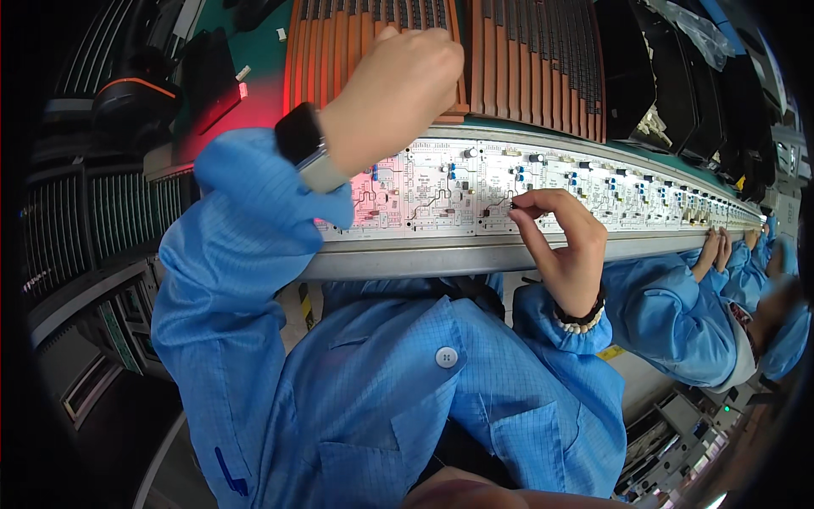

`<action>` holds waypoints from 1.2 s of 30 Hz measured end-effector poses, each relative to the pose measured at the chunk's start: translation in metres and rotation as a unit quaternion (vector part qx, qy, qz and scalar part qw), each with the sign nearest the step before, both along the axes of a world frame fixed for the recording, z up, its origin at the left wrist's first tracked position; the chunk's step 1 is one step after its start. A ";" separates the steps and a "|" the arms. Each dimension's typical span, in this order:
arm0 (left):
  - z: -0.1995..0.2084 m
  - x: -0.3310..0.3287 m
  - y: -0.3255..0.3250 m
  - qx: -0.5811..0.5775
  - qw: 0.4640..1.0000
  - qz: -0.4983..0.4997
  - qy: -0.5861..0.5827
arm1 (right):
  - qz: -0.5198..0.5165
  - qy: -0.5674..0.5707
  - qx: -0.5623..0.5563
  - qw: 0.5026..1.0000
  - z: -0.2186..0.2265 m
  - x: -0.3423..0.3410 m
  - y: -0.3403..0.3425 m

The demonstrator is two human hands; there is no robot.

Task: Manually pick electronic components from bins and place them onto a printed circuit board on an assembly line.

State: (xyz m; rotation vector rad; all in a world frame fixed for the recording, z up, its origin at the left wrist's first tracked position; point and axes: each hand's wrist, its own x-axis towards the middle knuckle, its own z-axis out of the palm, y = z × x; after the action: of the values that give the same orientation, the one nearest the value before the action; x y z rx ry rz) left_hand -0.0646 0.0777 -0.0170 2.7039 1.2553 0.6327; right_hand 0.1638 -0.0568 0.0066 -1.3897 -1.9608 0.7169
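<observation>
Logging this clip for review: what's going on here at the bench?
A person in a blue smock works at a conveyor rail carrying a row of white circuit boards. The right hand pinches a small dark component against a board with its fingers. The left hand reaches up into the orange slotted trays. Farther right, other workers' hands rest at the same rail.

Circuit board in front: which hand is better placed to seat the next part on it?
Right hand: its fingertips pinch a small dark part on the board. Left hand reaches into the orange bins behind.
</observation>
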 end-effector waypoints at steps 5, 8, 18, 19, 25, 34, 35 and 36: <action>0.021 -0.026 -0.025 -0.010 0.998 0.003 -0.061 | 0.035 -0.020 -0.007 0.999 -0.013 -0.010 0.004; 0.025 -0.042 -0.049 -0.085 0.992 0.009 -0.094 | 0.089 -0.070 0.023 0.993 -0.026 -0.027 0.009; 0.010 -0.084 -0.105 -0.221 0.948 0.107 -0.202 | 0.148 -0.125 0.056 0.980 -0.052 -0.060 0.014; 0.008 -0.089 -0.108 -0.222 0.947 0.109 -0.203 | 0.150 -0.128 0.054 0.979 -0.052 -0.060 0.014; -0.001 -0.100 -0.120 -0.223 0.940 0.116 -0.232 | 0.147 -0.167 0.056 0.973 -0.051 -0.065 0.012; -0.006 -0.100 -0.132 -0.167 0.949 0.143 -0.227 | 0.180 -0.299 0.066 0.935 -0.036 -0.071 -0.008; -0.008 -0.100 -0.133 -0.176 0.942 0.155 -0.239 | 0.171 -0.303 0.082 0.934 -0.036 -0.070 -0.011; -0.009 -0.100 -0.133 -0.184 0.936 0.166 -0.251 | 0.169 -0.303 0.083 0.934 -0.034 -0.068 -0.011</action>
State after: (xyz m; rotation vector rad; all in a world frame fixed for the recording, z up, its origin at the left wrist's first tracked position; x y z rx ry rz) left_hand -0.1645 -0.0555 -0.0258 1.8805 1.5010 0.9361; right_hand 0.0961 -0.0678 -0.0277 -1.2766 -2.7188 0.2584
